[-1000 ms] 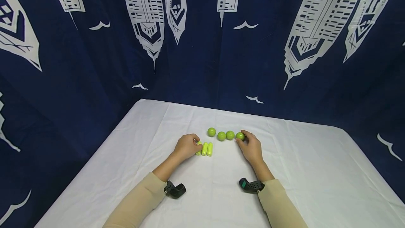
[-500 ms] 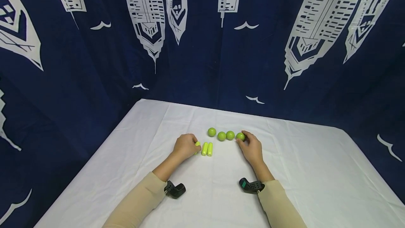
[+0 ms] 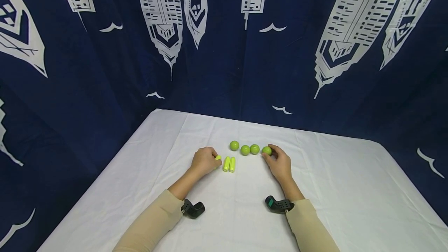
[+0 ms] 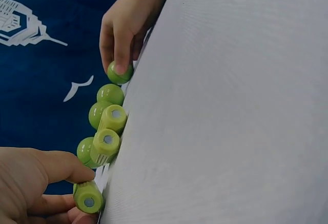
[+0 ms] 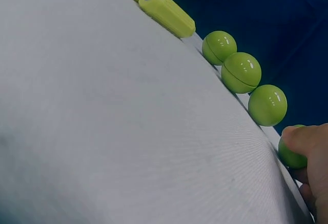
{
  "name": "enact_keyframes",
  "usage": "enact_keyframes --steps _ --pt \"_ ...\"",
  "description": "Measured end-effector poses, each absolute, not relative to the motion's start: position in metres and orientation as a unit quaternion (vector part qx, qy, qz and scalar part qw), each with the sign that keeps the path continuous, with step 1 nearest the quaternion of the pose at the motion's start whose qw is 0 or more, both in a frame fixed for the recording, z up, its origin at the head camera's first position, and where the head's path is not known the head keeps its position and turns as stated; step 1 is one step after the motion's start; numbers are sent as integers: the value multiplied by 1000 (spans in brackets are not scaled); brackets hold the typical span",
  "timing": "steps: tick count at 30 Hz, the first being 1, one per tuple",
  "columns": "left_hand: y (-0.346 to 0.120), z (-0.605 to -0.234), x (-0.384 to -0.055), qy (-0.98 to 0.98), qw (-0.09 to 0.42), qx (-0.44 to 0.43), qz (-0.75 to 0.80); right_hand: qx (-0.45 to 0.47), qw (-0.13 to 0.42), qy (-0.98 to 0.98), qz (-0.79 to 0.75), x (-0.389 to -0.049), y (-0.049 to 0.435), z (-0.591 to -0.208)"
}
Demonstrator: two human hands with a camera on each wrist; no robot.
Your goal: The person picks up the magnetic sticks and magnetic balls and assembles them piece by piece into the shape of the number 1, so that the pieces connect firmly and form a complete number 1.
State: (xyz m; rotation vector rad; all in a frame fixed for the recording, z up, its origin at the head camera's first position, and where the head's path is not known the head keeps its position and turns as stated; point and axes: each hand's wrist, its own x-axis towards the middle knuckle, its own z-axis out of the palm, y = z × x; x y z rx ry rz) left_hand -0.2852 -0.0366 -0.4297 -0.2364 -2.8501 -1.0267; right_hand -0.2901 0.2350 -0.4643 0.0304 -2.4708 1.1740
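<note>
Green balls (image 3: 254, 149): four. Yellow-green cylinders (image 3: 226, 164): three. Hands (image 3: 281, 163) grip one of each.

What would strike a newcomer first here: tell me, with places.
Probably the navy curtain filling the head view's upper part, with white upside-down towers. Below, on the white table, four glossy green balls form a loose row, the rightmost held by the right hand. Nearer the camera, two yellow-green cylinders lie side by side, with a third in the left hand.

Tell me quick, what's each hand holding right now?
Left hand: holding a yellow-green cylinder.
Right hand: holding a green ball.
</note>
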Motion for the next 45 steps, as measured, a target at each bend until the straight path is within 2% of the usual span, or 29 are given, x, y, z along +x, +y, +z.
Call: enact_keyframes --steps 9,18,32,45 --pt "-34 -423 -286 -901 37 -53 -428 -16 175 -863 473 -292 242 -459" --pt "-13 -414 -285 -810 -70 -62 -579 -50 148 -830 535 -287 253 -452" --pt "22 -411 -276 -798 -92 -100 -587 -54 131 -839 526 -282 262 -447" --pt "41 -416 -272 -792 -88 -103 -596 -46 132 -827 545 -277 258 -439"
